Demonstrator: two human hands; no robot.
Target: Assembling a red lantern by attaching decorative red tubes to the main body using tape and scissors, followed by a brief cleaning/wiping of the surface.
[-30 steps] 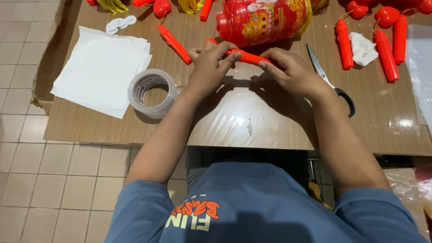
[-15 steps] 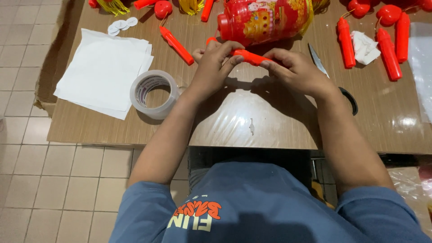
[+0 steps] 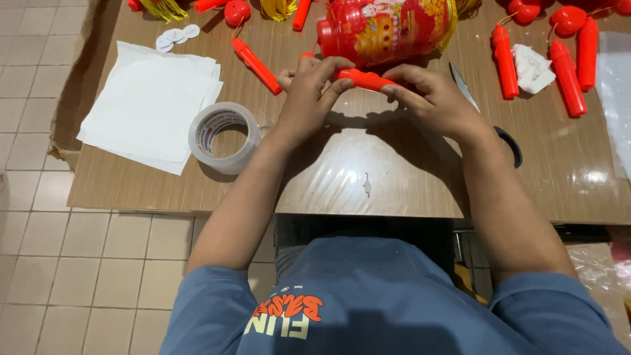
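Both my hands hold one red plastic stick (image 3: 360, 79) level above the wooden table (image 3: 151, 187). My left hand (image 3: 310, 92) pinches its left end with thumb and fingers. My right hand (image 3: 432, 98) grips its right end, fingers curled over it. Just behind the stick lies a red printed lantern body (image 3: 388, 29) on its side. A roll of clear tape (image 3: 223, 137) stands to the left of my left forearm.
A stack of white sheets (image 3: 151, 102) lies at the left. More red sticks (image 3: 257, 64) and red round pieces (image 3: 566, 20) are scattered along the back. Scissors (image 3: 490, 121) lie partly under my right wrist. A crumpled white tissue (image 3: 532, 66) sits at the right.
My hands have shifted slightly toward the lantern with the red stick, and the fingers have regripped it. The other things stay where they were.
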